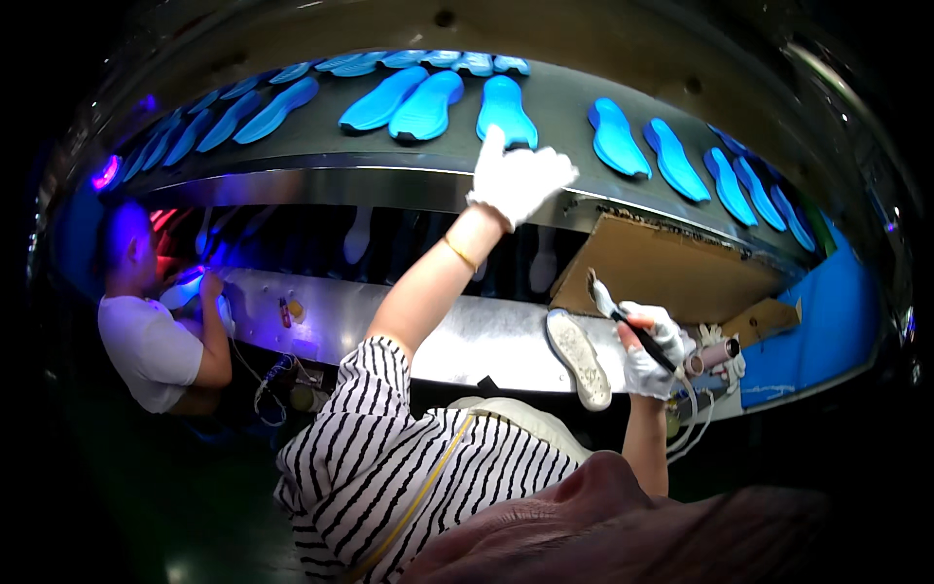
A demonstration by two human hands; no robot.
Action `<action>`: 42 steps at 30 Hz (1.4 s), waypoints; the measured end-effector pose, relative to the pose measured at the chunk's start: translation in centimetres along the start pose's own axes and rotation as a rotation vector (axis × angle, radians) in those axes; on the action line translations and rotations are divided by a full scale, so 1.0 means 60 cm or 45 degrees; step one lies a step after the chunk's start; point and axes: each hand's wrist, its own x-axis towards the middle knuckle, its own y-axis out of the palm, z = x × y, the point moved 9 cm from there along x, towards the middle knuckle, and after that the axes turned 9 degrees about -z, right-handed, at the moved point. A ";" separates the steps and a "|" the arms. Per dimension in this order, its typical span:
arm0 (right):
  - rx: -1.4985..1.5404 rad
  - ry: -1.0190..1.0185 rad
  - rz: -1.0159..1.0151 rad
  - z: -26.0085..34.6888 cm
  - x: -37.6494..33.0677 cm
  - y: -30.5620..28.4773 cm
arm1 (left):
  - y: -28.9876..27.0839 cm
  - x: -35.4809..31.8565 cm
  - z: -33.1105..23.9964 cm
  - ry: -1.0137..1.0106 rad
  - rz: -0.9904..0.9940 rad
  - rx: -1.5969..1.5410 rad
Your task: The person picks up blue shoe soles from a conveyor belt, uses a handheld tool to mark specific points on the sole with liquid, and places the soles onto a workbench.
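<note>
My left hand, in a white glove, reaches up to the conveyor's near edge. One finger stretches to the near end of a blue-lit shoe sole and seems to touch it; the others stand apart, with nothing gripped. My right hand, in a glove with some fingertips bare, is closed round the dark handle of a brush. Its bristle end points up and left. White tubing hangs below that hand. Left of the brush, a pale, speckled shoe sole lies at the metal bench's front edge.
Several blue-lit soles line the dark conveyor belt. A cardboard sheet leans behind the brush. Thread-like spools stand right of my right hand. Left along the metal bench, another person holds a sole.
</note>
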 end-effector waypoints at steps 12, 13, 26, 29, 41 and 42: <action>0.137 0.344 -0.034 -0.079 -0.037 -0.037 | -0.156 -0.116 0.301 -0.173 -0.522 -0.175; 0.155 0.355 -0.012 -0.084 -0.038 -0.028 | -0.143 -0.119 0.345 -0.200 -0.377 -0.002; 0.251 0.533 0.016 -0.143 -0.068 0.092 | -0.128 -0.294 0.635 -1.077 0.249 0.416; 0.228 0.608 0.002 -0.152 -0.072 0.104 | -0.172 -0.333 0.681 -1.223 0.180 0.589; 0.327 0.621 -0.135 -0.144 -0.100 0.089 | -0.100 -0.160 0.423 0.155 -0.298 -0.101; 0.328 0.618 -0.144 -0.142 -0.097 0.094 | -0.088 -0.142 0.403 0.207 -0.293 -0.255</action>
